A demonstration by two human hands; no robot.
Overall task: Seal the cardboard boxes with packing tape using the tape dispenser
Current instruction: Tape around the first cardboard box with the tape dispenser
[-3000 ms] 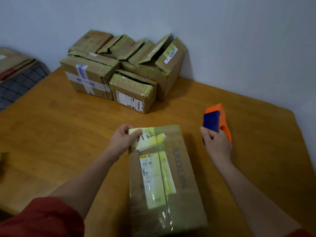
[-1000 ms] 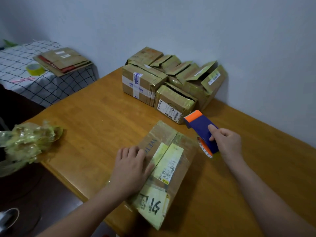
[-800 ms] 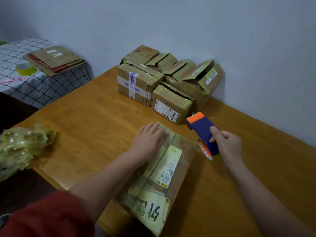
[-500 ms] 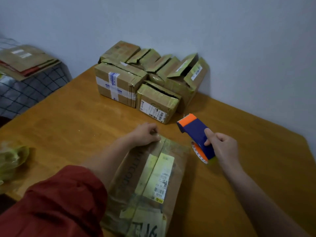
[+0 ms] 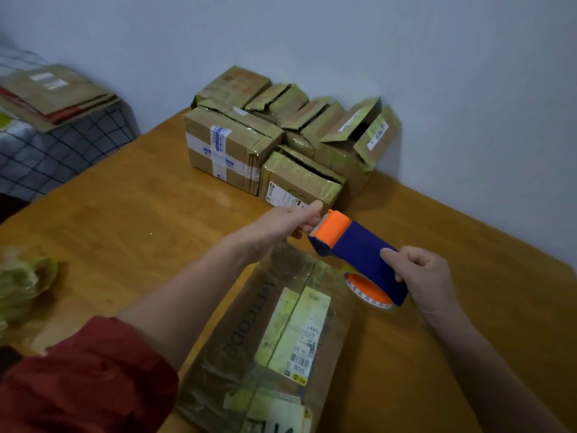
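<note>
A flat cardboard box [image 5: 249, 326] with yellow labels and old clear tape lies in front of me on the wooden table [image 5: 140, 220]. Above its far right corner my right hand [image 5: 424, 276] grips the blue body of an orange-and-blue tape dispenser [image 5: 359, 248], its orange roll hanging just over the table. My left hand [image 5: 290, 220] reaches past the box's far end and pinches at the dispenser's orange front, where the tape end comes out. The tape end itself is too small to make out.
Several worn cardboard boxes [image 5: 237, 151] stand stacked against the wall at the table's far side, some with flaps open [image 5: 359, 126]. Crumpled yellowish wrapping [image 5: 22, 282] lies at the table's left edge. A checked cloth with flattened cardboard [image 5: 53, 92] sits further left.
My left hand has lifted off the box's far end and moved right to the dispenser's front. The dispenser has tilted up and shifted slightly toward the box's far end.
</note>
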